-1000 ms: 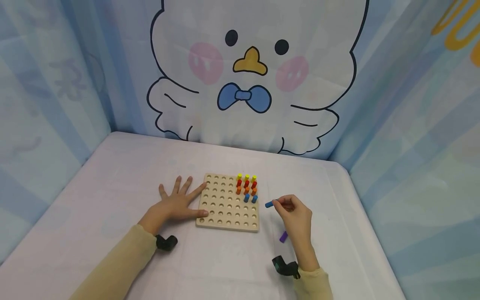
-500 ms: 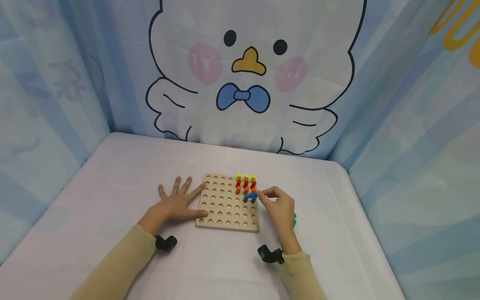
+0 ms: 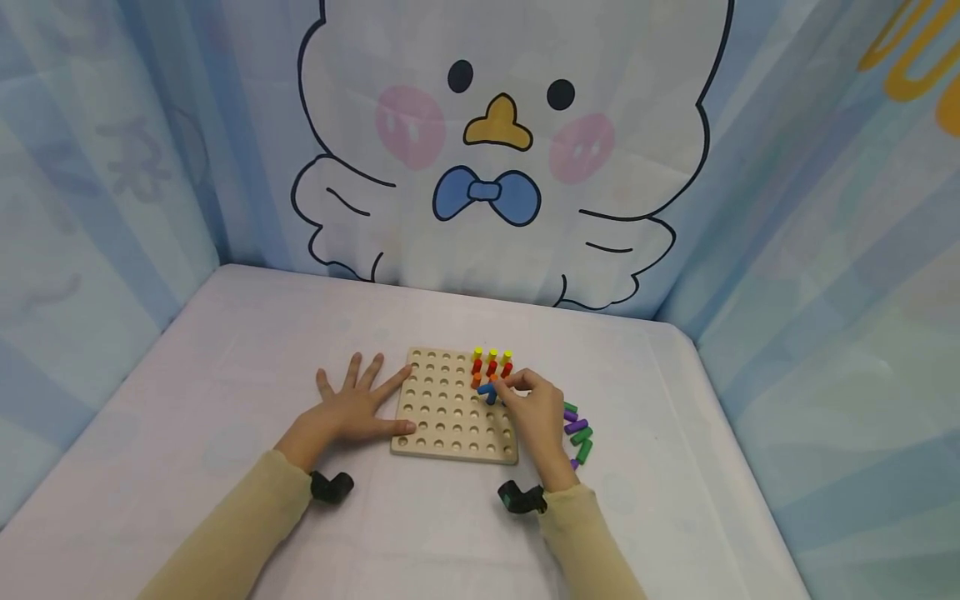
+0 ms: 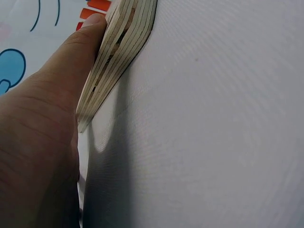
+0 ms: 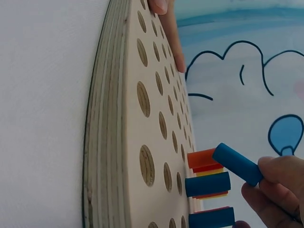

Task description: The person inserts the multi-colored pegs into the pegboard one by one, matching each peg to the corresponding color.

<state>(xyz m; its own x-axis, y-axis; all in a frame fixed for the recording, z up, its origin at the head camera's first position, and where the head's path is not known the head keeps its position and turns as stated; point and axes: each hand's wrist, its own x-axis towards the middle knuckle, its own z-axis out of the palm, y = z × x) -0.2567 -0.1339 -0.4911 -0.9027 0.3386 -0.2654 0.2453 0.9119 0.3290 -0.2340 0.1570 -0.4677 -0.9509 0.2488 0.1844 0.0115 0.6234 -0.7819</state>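
Observation:
A wooden pegboard (image 3: 442,425) with rows of round holes lies on the table. My left hand (image 3: 348,410) rests at its left side, fingers spread, with thumb and a fingertip on the board's edge. Between thumb and fingers, my right hand (image 3: 534,410) pinches a blue peg (image 5: 236,164), tilted over the board's right part. Two other blue pegs (image 5: 209,184) stand in holes just below it. Behind them are rows of orange pegs (image 3: 476,381), red pegs (image 3: 477,367) and yellow pegs (image 3: 492,356). The right hand partly covers the board's right edge.
Several loose green pegs (image 3: 584,452) and purple pegs (image 3: 576,427) lie on the white tablecloth (image 3: 360,533) right of the board, partly behind the right hand. A curtain (image 3: 637,150) with a cartoon chick hangs behind the table.
My right hand has carried the blue peg leftward from beside the board to over the blue row. Loose green and purple pegs have come into view. The left hand has stayed put.

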